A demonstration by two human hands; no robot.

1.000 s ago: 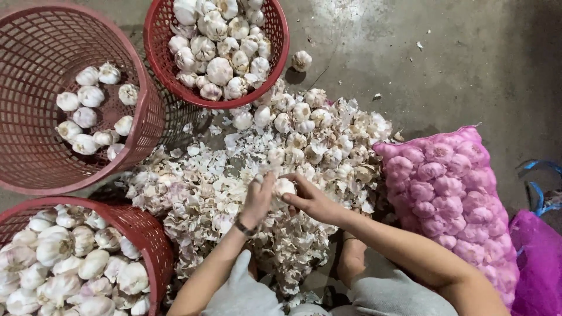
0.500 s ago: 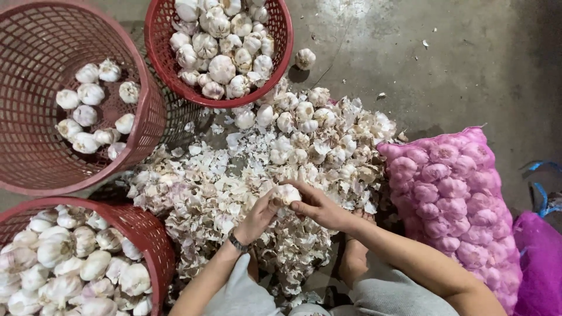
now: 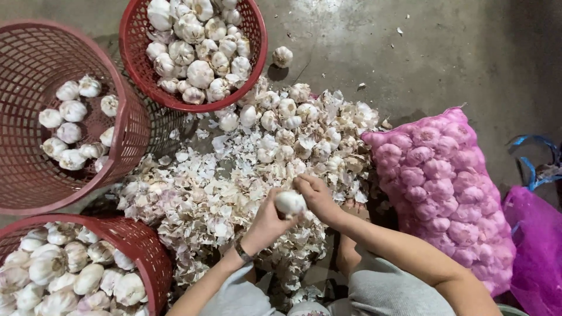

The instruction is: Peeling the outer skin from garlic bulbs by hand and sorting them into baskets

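Observation:
Both hands meet over a heap of garlic skins and bulbs [image 3: 257,169] on the floor. My left hand [image 3: 266,225] cups a white garlic bulb [image 3: 290,203] from below. My right hand [image 3: 319,196] grips the same bulb from the right, fingers on its top. A dark band sits on the left wrist. Loose whole bulbs lie at the heap's far side.
Three red plastic baskets hold garlic: one far centre [image 3: 252,64], one at left [image 3: 126,126] with few bulbs, one near left [image 3: 143,243]. A pink mesh sack of garlic [image 3: 445,181] lies at right, a magenta bag [image 3: 535,251] beyond it. One stray bulb [image 3: 283,56] sits on the concrete floor.
Both hands have drawn slightly nearer to me with the bulb, and the fingers have shifted around it. The baskets and the sack have not moved.

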